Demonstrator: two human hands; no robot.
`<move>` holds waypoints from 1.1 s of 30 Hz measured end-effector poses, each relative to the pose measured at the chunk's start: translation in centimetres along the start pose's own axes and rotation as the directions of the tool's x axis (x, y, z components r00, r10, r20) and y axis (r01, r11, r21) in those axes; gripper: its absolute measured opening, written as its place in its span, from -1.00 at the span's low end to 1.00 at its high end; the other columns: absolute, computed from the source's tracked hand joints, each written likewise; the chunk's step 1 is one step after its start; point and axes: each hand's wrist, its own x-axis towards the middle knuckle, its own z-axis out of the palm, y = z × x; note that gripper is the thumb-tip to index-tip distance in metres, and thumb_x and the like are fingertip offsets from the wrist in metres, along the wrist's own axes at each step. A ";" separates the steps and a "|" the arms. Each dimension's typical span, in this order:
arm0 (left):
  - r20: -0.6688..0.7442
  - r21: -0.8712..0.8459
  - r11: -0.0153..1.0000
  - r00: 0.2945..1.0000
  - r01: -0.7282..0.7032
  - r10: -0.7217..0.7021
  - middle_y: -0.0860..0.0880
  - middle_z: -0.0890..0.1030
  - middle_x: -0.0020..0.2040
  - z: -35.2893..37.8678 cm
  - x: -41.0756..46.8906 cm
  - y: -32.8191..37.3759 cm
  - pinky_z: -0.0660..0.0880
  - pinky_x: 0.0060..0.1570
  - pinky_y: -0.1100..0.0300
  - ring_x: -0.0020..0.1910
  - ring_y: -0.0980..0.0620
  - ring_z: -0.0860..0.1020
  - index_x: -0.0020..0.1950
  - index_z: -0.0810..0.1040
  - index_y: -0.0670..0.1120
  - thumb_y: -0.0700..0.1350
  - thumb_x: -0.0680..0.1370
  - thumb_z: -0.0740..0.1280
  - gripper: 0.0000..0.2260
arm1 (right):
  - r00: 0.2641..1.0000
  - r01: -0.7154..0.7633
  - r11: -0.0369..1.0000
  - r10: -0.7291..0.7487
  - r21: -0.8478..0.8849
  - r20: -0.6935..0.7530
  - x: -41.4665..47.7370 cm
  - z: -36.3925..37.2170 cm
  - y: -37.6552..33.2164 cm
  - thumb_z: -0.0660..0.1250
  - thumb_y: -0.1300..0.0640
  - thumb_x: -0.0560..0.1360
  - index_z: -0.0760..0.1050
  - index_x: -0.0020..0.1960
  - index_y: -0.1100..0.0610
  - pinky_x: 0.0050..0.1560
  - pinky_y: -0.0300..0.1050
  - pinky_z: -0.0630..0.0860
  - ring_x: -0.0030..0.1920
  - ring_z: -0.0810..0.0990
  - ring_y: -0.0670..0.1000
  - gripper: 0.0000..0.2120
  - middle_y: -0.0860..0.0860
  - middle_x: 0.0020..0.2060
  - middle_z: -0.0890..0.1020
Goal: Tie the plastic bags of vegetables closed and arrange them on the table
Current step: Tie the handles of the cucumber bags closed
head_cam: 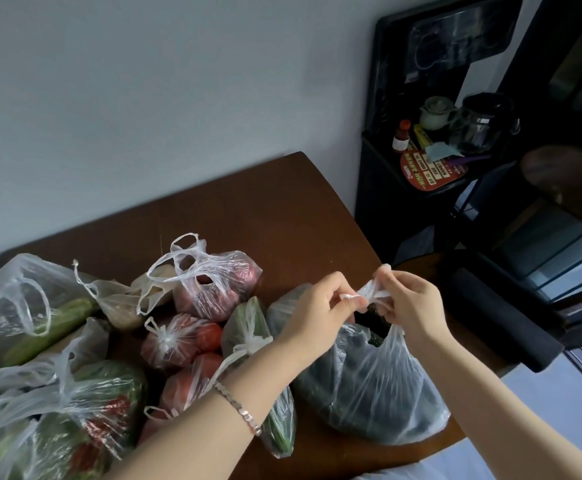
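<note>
Already knotted, a tomato bag [170, 341] lies among others on the left of the tabletop [265, 209]; beside them the left hand [320, 306] and right hand [412, 306] each pinch a twisted handle [369, 293] of the bag of dark vegetables [369, 386] near the right edge. A snug knot likely calls for even outward pulls, cinched low over the mouth, the bag's weight left resting.

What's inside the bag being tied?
Dark contents show through the bag and at its mouth; the plastic blurs which vegetable. Left hand and right hand pinch its handles.
</note>
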 end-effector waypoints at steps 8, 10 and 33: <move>-0.148 0.079 0.994 0.986 -0.071 0.082 0.13 0.43 -0.39 0.3 0.4 -0.4 0.33 -0.35 0.47 -0.39 0.26 0.42 -0.24 0.44 -0.06 -0.11 0.52 0.32 -0.85 | 0.964 0.206 0.880 -0.107 -0.427 0.244 -0.9 -0.1 0.5 0.30 0.25 0.46 0.65 -0.12 0.06 -0.28 -0.11 0.51 -0.31 0.60 0.08 -0.83 -0.02 -0.29 0.67; -0.200 -0.006 1.000 0.980 0.020 -0.020 0.12 0.48 -0.34 0.4 1.0 -0.8 0.34 -0.36 0.49 -0.37 0.23 0.45 -0.28 0.43 0.01 -0.12 0.51 0.33 -0.82 | 0.933 0.193 0.947 -0.095 -0.258 0.348 -1.4 -0.6 0.0 0.33 0.29 0.46 0.62 -0.07 0.04 -0.34 -0.27 0.52 -0.37 0.61 -0.07 -0.81 0.01 -0.29 0.69; -0.388 -0.280 0.776 0.672 0.566 -0.630 -0.09 0.56 -0.20 1.8 5.0 -4.2 0.38 -0.34 0.23 -0.23 -0.01 0.48 -0.10 0.53 -0.25 -0.19 0.56 0.18 -0.82 | 0.985 0.157 0.987 -0.159 0.034 0.071 -0.8 -1.3 2.1 0.16 0.09 0.57 0.16 -0.52 0.17 -0.27 -0.27 0.38 -0.46 0.21 0.04 -0.49 0.16 -0.55 0.25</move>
